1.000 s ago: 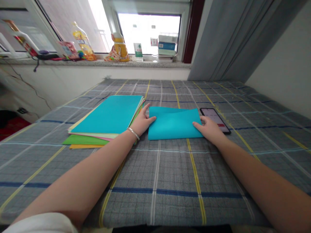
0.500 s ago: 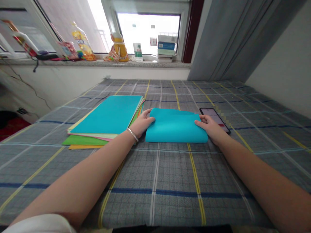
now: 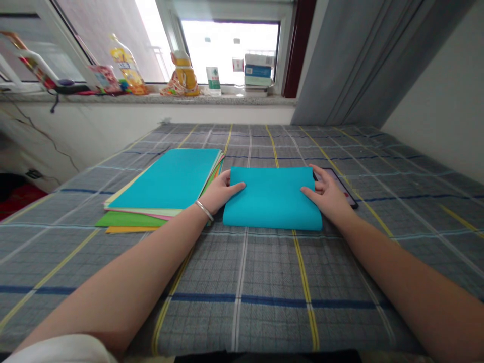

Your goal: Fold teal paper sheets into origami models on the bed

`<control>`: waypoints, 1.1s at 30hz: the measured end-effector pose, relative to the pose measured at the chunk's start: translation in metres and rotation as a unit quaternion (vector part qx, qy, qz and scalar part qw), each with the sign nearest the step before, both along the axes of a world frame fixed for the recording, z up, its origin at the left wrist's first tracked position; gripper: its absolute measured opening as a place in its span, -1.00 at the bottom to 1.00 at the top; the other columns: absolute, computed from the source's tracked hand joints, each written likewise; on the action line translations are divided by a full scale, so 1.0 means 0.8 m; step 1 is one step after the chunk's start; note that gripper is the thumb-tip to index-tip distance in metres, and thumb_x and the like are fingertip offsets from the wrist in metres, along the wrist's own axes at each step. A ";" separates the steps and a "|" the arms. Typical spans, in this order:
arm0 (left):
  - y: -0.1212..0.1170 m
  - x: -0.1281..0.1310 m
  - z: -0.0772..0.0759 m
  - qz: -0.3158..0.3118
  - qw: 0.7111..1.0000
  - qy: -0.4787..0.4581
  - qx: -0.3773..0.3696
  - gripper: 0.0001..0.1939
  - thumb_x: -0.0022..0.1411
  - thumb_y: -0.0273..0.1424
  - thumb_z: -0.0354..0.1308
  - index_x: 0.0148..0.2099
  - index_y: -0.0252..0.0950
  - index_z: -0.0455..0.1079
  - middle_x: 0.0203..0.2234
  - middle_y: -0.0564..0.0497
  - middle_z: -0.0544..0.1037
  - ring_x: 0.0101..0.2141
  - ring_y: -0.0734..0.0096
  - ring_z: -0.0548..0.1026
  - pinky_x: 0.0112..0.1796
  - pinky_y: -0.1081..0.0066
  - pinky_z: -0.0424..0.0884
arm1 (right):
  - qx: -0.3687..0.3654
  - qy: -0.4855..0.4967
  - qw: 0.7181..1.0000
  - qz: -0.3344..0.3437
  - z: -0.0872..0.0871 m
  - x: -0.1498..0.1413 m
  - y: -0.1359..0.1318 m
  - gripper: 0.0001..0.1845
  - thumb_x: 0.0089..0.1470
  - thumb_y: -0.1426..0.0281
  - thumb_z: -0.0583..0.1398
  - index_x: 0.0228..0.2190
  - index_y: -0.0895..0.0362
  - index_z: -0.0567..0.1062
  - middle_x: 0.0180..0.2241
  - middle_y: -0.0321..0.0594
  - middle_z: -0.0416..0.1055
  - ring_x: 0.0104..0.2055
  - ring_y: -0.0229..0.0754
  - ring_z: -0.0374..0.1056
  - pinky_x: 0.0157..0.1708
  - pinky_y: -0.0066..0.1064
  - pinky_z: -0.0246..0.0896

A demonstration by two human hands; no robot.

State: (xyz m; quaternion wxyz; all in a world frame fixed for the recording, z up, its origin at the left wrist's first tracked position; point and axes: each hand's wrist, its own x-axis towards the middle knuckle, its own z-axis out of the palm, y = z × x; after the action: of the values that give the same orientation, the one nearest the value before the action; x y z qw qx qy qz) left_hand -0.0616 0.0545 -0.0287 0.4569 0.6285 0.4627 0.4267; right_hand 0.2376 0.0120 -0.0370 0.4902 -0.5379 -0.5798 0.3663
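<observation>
Head view: teal paper sheet (image 3: 272, 199), bent over in a soft rounded fold, lies on a plaid bedsheet (image 3: 242, 282) between both hands. Left hand (image 3: 223, 194) rests flat on its left edge, unpinched; right hand (image 3: 327, 196) spreads at its right edge, over a phone (image 3: 342, 185). Stacked coloured paper (image 3: 162, 181) sits just left.

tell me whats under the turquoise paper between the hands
The turquoise paper lies on a grey checked bedsheet, but whatever is directly beneath it is covered. Beyond the right hand, a phone shows only partly.
</observation>
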 end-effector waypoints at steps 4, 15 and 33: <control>-0.001 -0.001 0.003 -0.010 1.000 -0.007 0.006 -0.52 -0.06 -0.16 0.38 -0.14 -0.33 0.44 -0.47 0.02 0.53 -0.38 0.28 0.52 -0.38 0.38 0.45 | -0.003 0.000 1.000 -0.004 0.004 0.002 -0.002 -0.33 -0.08 0.20 0.32 0.09 0.00 0.33 -0.42 -0.25 0.57 -0.41 -0.04 0.49 -0.41 -0.19 0.42; -0.005 0.003 0.005 -0.008 1.000 0.000 0.007 -0.57 -0.04 -0.09 0.33 -0.25 -0.33 0.44 -0.40 0.01 0.56 -0.39 0.34 0.48 -0.37 0.40 0.41 | -0.001 0.026 1.000 -0.012 0.005 0.002 0.002 -0.67 -0.17 0.15 0.35 -0.35 0.00 0.46 -0.33 -0.20 0.60 -0.24 0.04 0.52 -0.22 -0.08 0.45; -0.009 0.002 0.014 0.036 0.989 0.083 0.119 -0.58 0.08 -0.21 0.26 -0.03 -0.26 0.49 -0.57 0.14 0.26 -0.55 0.52 0.21 -0.48 0.49 0.18 | 0.052 -0.082 0.994 -0.055 0.005 0.011 0.000 -0.52 -0.03 0.18 0.28 -0.02 -0.07 0.47 -0.49 -0.26 0.44 -0.45 -0.07 0.37 -0.50 -0.26 0.26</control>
State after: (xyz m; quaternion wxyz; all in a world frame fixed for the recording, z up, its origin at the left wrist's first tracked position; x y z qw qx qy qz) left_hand -0.0599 0.0471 -0.0176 0.3233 0.6946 0.4674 0.4411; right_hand 0.2466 0.0119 -0.0326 0.4874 -0.5708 -0.6061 0.2630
